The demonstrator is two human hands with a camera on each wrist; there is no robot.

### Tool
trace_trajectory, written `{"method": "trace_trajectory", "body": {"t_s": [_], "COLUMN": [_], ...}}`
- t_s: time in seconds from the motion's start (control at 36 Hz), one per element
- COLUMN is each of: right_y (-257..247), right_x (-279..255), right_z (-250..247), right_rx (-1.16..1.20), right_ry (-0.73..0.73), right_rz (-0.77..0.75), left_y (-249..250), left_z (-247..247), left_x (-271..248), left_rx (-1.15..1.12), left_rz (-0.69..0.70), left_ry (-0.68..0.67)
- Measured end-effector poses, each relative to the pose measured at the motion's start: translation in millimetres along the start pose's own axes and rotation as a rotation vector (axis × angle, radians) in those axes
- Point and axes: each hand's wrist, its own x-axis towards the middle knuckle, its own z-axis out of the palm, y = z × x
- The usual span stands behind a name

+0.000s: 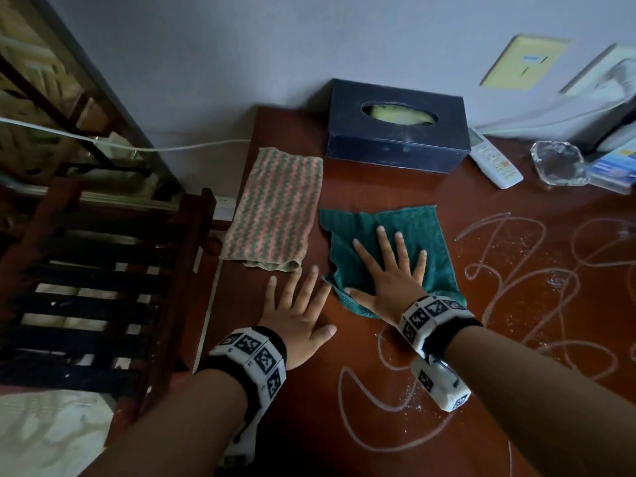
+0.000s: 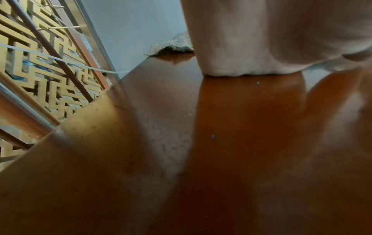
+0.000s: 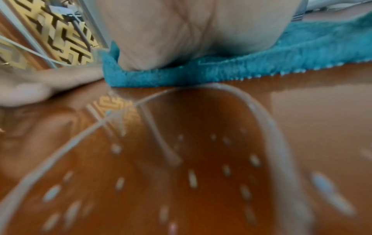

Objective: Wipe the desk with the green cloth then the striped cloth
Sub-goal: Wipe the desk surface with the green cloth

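Observation:
The green cloth (image 1: 416, 232) lies spread on the reddish-brown desk (image 1: 395, 192), its near-left edge bunched. My right hand (image 1: 389, 266) presses flat on it with straight, spread fingers; the right wrist view shows the palm (image 3: 181, 35) on the teal-green cloth (image 3: 261, 66). The striped pink-and-green cloth (image 1: 275, 208) lies folded along the desk's left side, untouched. My left hand (image 1: 299, 308) rests flat on the bare desk just below the striped cloth, fingers spread; its palm (image 2: 261, 35) meets the wood in the left wrist view. White scribbled marks (image 1: 516, 270) and specks cover the desk to the right and front.
A dark blue tissue box (image 1: 395, 125) stands at the back by the wall. A white remote (image 1: 492, 160), a glass ashtray (image 1: 557, 163) and a blue packet (image 1: 616, 166) sit at the back right. Left of the desk stands a slatted wooden rack (image 1: 96, 287), and a white cable (image 1: 172, 146) hangs there.

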Motion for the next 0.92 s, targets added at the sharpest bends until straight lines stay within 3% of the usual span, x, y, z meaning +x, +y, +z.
{"method": "trace_trajectory", "body": {"t_s": [0.31, 0.44, 0.53, 0.92], "right_y": [-9, -15, -19, -18], "right_x": [-39, -43, -36, 31], "right_z": [3, 0, 1, -22], "right_rx": [-0.008, 0.142, 0.238, 0.173], "right_ry": [-0.098, -0.141, -0.151, -0.068], "right_rz": [-0.069, -0.015, 0.051, 0.145], "left_y": [10, 13, 13, 12], "left_z": [6, 12, 14, 13], "left_x": [2, 4, 5, 6], "left_rx": [-0.258, -0.150, -0.120, -0.066], "left_rz": [-0.097, -0.128, -0.132, -0.116], "left_ry": [0.163, 0.204, 0.207, 0.173]}}
